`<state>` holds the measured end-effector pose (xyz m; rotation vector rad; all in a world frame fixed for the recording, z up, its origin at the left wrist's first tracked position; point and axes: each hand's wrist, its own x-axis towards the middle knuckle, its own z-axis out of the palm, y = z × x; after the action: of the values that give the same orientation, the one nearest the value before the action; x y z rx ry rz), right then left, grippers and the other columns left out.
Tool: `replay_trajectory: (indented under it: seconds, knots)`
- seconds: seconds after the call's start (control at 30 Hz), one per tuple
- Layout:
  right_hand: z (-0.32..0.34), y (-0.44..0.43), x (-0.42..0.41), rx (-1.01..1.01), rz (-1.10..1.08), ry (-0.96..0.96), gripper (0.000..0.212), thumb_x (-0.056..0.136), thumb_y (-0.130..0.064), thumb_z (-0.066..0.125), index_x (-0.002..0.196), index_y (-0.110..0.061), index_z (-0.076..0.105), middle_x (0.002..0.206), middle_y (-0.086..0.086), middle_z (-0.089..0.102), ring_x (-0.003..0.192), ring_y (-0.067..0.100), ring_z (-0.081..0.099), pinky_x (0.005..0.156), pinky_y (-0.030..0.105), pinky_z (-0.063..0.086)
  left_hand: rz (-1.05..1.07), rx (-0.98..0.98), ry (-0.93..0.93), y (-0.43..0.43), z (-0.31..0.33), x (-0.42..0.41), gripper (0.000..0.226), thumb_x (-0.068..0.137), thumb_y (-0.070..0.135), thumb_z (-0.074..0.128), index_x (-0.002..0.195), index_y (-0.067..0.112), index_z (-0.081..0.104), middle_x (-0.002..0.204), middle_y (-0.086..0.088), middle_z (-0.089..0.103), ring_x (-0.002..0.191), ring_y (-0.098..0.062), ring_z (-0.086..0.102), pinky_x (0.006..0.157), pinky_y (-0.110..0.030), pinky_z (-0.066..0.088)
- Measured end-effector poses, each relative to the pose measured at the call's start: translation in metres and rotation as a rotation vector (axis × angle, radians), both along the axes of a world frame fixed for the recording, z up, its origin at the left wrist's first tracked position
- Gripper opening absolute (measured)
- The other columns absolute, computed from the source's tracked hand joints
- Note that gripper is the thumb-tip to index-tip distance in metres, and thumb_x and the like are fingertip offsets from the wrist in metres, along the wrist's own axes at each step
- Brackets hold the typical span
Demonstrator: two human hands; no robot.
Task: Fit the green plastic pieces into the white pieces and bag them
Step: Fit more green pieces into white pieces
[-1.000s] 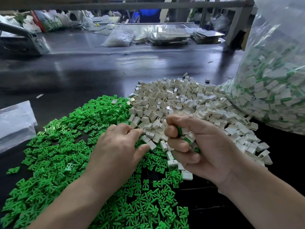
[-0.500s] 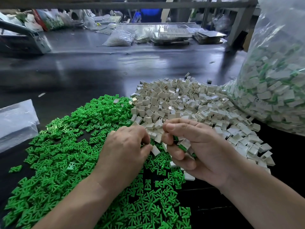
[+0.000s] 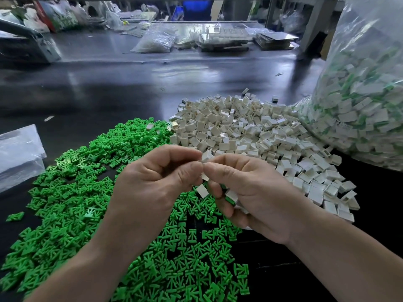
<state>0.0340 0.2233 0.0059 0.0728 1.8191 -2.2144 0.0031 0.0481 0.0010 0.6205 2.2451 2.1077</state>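
A wide pile of green plastic pieces [image 3: 72,192] covers the dark table at the left and front. Behind it to the right lies a heap of white pieces [image 3: 250,131]. My left hand [image 3: 150,184] and my right hand [image 3: 250,192] meet above the seam of the two piles, fingertips touching. Between them they pinch a white piece [image 3: 206,155]. My right hand also cups several fitted white-and-green pieces [image 3: 231,196] in its curled fingers. A big clear bag [image 3: 366,110] of fitted pieces stands at the right.
A flat clear plastic bag [image 3: 17,153] lies at the left edge. The dark glossy table [image 3: 122,88] stretches away behind the piles. Bags, trays and boxes [image 3: 224,40] crowd its far side. A grey post [image 3: 314,27] rises at the back right.
Both hands have lifted off the piles and come together. My left hand picked up a white piece and now holds it against my right fingertips.
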Motion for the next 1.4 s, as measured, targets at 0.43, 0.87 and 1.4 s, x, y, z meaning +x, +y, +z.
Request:
replay_trajectory:
  seconds: [0.43,0.87,1.4]
  knots:
    - [0.005,0.009,-0.003,-0.311,0.01,-0.002,0.007,0.083,-0.022,0.071,0.085,-0.018,0.066,0.078,0.007,0.064,0.047,0.01,0.051,0.032,0.015,0.034,0.115,-0.954,0.408,-0.021,0.008,-0.002,0.044,0.08,0.077,0.037,0.086,0.038,0.057,0.071,0.021,0.056,0.065,0.003,0.053,0.054,-0.021,0.042]
    - [0.0,0.01,-0.008,-0.253,0.055,-0.123,0.001,0.078,-0.013,0.072,0.077,-0.014,0.072,0.083,0.006,0.057,0.055,0.011,0.05,0.032,0.015,0.034,-0.009,-1.217,0.39,-0.022,0.001,-0.005,0.018,0.091,0.053,0.05,0.101,0.042,0.059,0.092,0.023,0.054,0.078,0.001,0.05,0.061,-0.014,0.032]
    - [0.001,0.0,0.001,0.016,0.023,0.023,0.012,0.093,-0.021,0.069,0.081,-0.022,0.071,0.073,0.002,0.06,0.047,0.011,0.049,0.034,0.017,0.033,-0.038,0.175,-0.308,-0.008,0.001,-0.008,0.022,0.073,0.023,0.067,0.091,0.015,0.078,0.079,-0.015,0.073,0.072,-0.022,0.072,0.061,-0.023,0.055]
